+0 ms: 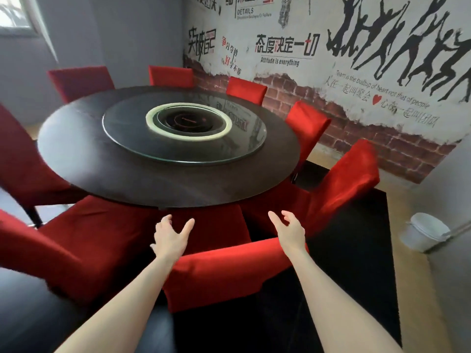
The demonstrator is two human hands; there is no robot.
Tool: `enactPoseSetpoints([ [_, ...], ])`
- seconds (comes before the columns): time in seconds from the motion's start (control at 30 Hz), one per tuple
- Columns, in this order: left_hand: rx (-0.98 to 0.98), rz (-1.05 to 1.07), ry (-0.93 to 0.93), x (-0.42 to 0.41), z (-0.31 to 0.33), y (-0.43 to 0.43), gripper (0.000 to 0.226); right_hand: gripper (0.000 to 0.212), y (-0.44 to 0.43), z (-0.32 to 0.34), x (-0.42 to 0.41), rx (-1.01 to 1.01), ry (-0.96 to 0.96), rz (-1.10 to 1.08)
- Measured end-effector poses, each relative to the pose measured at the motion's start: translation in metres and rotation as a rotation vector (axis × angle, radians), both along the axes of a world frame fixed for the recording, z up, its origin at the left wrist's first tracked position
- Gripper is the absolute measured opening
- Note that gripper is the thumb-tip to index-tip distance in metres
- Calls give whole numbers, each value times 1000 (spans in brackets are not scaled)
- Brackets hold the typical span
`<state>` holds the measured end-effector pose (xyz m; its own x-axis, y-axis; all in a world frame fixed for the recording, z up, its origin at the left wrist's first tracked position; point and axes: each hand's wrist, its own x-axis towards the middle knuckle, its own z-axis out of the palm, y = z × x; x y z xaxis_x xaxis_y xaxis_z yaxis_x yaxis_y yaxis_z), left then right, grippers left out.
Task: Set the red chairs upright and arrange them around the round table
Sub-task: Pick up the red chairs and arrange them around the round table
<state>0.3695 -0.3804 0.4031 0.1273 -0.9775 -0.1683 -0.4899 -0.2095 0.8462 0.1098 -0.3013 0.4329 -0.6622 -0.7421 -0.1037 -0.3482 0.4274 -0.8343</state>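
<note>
Red fabric-covered chairs [351,179] stand upright in a ring around the dark round wooden table [76,154], and the nearest red chair [224,273] sits directly below us, its seat tucked toward the table edge. We judge it moderately heavy, with a stiff frame under a soft slipcover that may slide, so we would grip through the cloth at both top corners of the backrest. Our left hand [170,238] and right hand [288,230] hover over the seat just beyond that backrest, fingers spread and loose, grasping nothing.

I'm viewing restaurant dining room: round table [76,154] carrying glass turntable [122,138], inset burner [187,121]; red chairs [308,123] ringing it; slogan mural [285,47] spanning behind.
</note>
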Motion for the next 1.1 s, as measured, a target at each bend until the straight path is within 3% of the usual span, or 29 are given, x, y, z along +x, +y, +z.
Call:
enactPoseSetpoints([
  [0.13, 71, 129, -125, 0, -14, 46, 75, 67, 24, -13, -28, 119, 88, 103],
  [0.3, 126, 202, -78, -2, -35, 70, 75, 69, 32, -32, -49, 215, 73, 156],
  [1.1, 245, 193, -51, -15, -83, 49, 75, 70, 6, -92, -72, 390, 140, 179],
])
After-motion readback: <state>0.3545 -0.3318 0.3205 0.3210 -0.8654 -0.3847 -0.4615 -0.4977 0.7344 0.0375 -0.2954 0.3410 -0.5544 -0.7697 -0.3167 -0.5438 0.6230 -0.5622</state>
